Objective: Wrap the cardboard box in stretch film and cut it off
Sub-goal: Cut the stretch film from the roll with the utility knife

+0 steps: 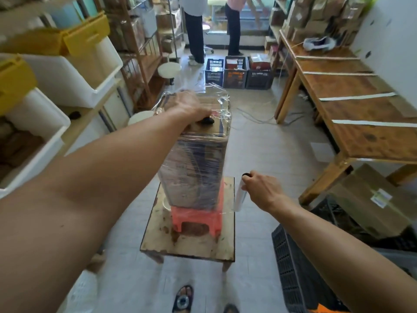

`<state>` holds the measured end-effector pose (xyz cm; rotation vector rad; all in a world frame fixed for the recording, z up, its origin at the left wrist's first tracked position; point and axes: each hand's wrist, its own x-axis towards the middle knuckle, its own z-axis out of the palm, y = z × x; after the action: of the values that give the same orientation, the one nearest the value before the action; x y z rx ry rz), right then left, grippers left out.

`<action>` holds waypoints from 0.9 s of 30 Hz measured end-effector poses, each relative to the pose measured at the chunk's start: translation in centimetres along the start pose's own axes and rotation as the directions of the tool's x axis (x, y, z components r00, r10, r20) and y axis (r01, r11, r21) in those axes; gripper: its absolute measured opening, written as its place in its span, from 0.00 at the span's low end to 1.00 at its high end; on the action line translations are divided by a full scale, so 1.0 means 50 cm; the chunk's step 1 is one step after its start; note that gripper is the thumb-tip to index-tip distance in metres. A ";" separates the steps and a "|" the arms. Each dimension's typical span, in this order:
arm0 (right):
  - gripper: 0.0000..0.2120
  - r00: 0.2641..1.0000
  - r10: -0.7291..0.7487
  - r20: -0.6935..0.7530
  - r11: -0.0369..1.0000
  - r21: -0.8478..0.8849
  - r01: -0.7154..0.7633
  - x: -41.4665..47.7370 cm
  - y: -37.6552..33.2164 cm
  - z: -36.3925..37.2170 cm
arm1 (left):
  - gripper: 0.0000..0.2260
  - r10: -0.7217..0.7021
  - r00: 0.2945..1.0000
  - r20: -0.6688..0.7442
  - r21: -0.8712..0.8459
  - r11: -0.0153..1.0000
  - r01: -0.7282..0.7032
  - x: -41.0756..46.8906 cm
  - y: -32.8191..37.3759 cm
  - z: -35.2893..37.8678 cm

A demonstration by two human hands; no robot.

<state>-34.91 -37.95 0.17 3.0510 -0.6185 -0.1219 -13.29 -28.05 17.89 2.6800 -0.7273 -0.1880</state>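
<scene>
Wrapping a tall box on a stacked stand, both hands on the job.

One tall brown cardboard box (194, 163), sheathed in clear film, stands upright on one red plastic stool (196, 219), which sits on one small worn wooden worktop (189, 242). The left hand (187, 105) lies palm-down on the box top with a small black thing (208, 120) at its thumb; whether it grips that cannot be told. The right hand (259, 190) curls round one white roll of stretch film (239, 197) just right of the box. One black slatted crate (293, 267) crowds the right arm. Three dark plastic crates (235, 73) and two people (195, 30) stand beyond.
</scene>
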 end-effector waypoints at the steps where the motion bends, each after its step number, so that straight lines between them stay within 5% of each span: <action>1: 0.11 1.000 -0.009 -0.003 1.000 0.000 0.009 0.003 0.002 -0.001 | 0.24 -0.022 1.000 -0.001 -0.010 1.000 0.022 0.008 0.001 0.004; 4: 0.09 1.000 -0.029 -0.011 1.000 -0.003 0.028 0.007 0.005 -0.003 | 0.27 -0.083 0.996 -0.016 -0.099 0.992 0.081 0.017 -0.010 0.010; 8: 0.07 0.999 -0.040 -0.016 0.999 -0.001 0.040 0.006 0.013 -0.001 | 0.08 -0.062 0.996 -0.063 -0.553 0.833 0.016 -0.006 -0.035 0.023; 11: 0.07 0.999 -0.046 -0.026 0.999 0.013 0.046 0.009 0.018 0.003 | 0.03 -0.031 0.997 0.066 -0.919 0.388 0.073 -0.071 -0.049 0.035; 14: 0.07 0.998 -0.044 -0.033 0.999 0.027 0.045 0.011 0.022 0.007 | 0.02 0.126 0.975 0.184 -0.983 -0.002 0.186 -0.153 -0.061 0.048; 16: 0.07 0.998 -0.044 -0.034 0.998 0.032 0.045 0.011 0.024 0.006 | 0.06 0.217 0.953 0.212 -0.960 -0.137 0.244 -0.199 -0.069 0.063; 27: 0.09 0.996 -0.076 -0.047 0.997 0.009 0.077 0.009 0.009 -0.005 | 0.13 0.477 0.821 0.314 -0.872 -0.197 0.448 -0.314 -0.165 0.163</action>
<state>-34.64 -38.54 0.42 3.0786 -0.5017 -0.0489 -24.74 -15.86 7.78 0.8028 -0.3447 -1.1273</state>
